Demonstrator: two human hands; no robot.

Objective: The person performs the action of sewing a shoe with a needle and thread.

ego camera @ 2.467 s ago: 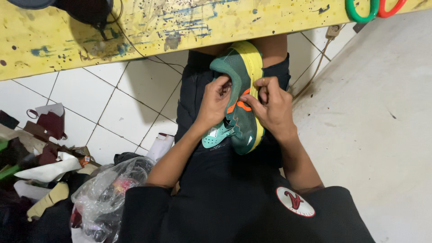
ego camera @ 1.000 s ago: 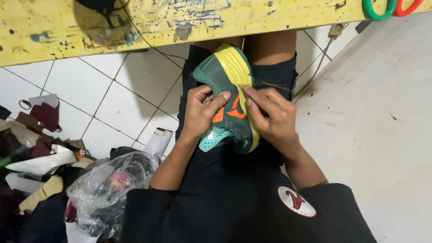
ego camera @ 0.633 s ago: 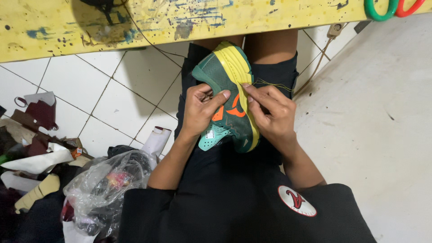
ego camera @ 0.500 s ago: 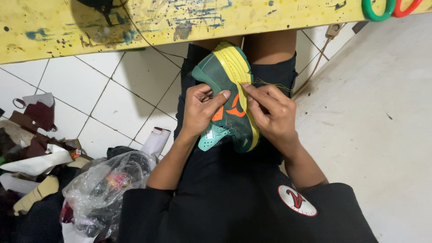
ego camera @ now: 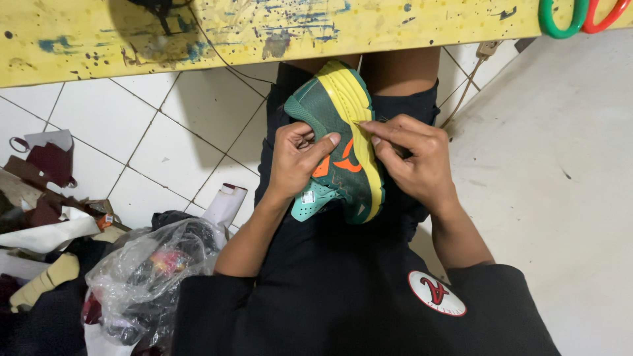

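We hold the green shoe [ego camera: 336, 151] on our lap under the yellow table's [ego camera: 79, 39] edge: left hand [ego camera: 297, 158] grips its upper, right hand [ego camera: 412, 158] pinches at the yellow sole [ego camera: 359, 132] seam; stitching looks unfinished, we judge

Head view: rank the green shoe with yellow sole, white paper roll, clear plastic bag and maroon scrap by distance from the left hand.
1. Green shoe with yellow sole: held in the left hand.
2. White paper roll: on the floor, lower left.
3. Clear plastic bag: farther down-left.
4. Maroon scrap: far left.

Matt mesh shoe [ego camera: 343, 158], glossy floor tiles [ego camera: 165, 132]
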